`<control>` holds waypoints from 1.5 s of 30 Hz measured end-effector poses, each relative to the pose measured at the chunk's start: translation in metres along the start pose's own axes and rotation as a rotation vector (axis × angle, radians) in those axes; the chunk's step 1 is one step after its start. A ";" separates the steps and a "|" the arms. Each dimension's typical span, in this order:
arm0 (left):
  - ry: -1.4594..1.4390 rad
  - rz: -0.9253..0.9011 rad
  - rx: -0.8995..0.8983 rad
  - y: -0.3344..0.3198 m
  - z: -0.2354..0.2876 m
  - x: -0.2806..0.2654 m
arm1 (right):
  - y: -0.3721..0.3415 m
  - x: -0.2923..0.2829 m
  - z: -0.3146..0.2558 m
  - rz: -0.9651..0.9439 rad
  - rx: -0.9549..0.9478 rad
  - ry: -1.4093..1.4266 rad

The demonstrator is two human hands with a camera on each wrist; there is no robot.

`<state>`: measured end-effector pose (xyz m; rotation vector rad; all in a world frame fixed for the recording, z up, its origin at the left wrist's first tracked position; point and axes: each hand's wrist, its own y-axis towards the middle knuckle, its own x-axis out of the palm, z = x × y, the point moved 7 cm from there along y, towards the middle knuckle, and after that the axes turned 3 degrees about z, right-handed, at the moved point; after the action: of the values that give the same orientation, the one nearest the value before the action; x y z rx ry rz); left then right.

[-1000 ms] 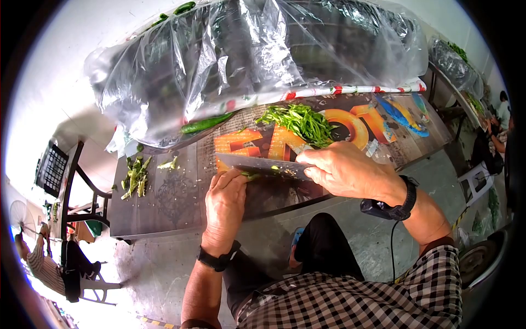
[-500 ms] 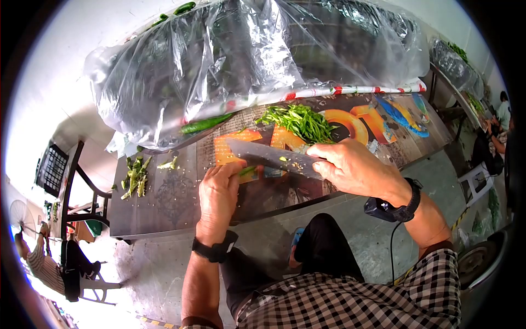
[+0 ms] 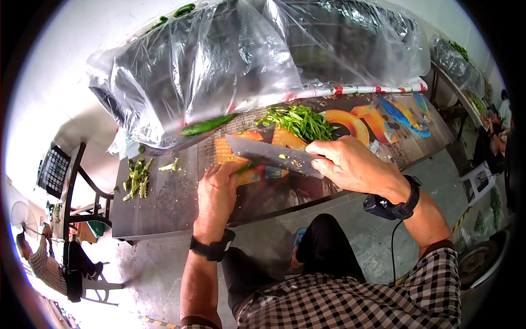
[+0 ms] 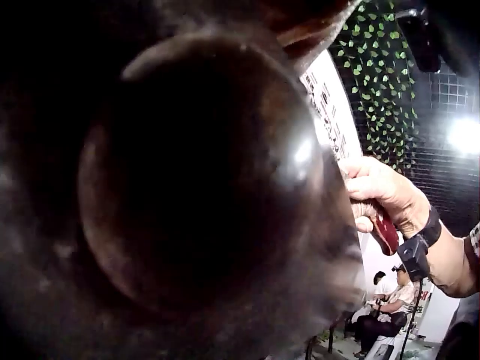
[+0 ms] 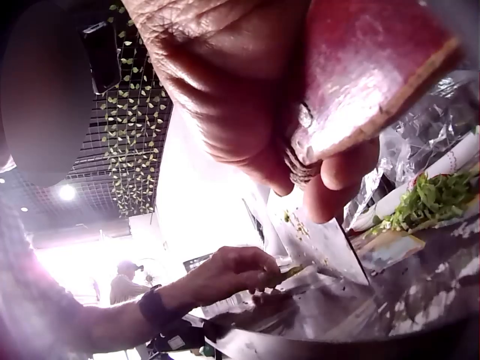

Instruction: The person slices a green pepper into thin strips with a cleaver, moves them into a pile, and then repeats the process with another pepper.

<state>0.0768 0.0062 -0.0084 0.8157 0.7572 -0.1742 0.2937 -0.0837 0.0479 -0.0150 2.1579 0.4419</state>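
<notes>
Your left grip (image 3: 215,193) pinches green vegetable (image 3: 245,167); right grip (image 3: 359,169) holds knife (image 3: 263,153). Both have parted slightly: cutting apparently paused.

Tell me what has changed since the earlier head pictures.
The right hand and knife shifted right, the blade's tip now higher in view. The left hand moved slightly left, still pinching a green piece. The sliced pile and long green pepper stayed put.
</notes>
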 end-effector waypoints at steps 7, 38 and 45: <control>0.043 -0.078 0.003 0.000 0.000 -0.001 | -0.001 0.000 0.002 0.017 -0.013 0.005; 0.023 0.025 0.015 -0.007 -0.004 -0.001 | 0.007 0.007 -0.017 -0.110 -0.071 -0.026; 0.022 0.063 -0.017 -0.004 -0.002 -0.001 | 0.006 0.007 -0.013 -0.095 -0.045 -0.030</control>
<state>0.0734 0.0044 -0.0109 0.8255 0.7520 -0.1028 0.2787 -0.0816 0.0512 -0.1341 2.1075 0.4328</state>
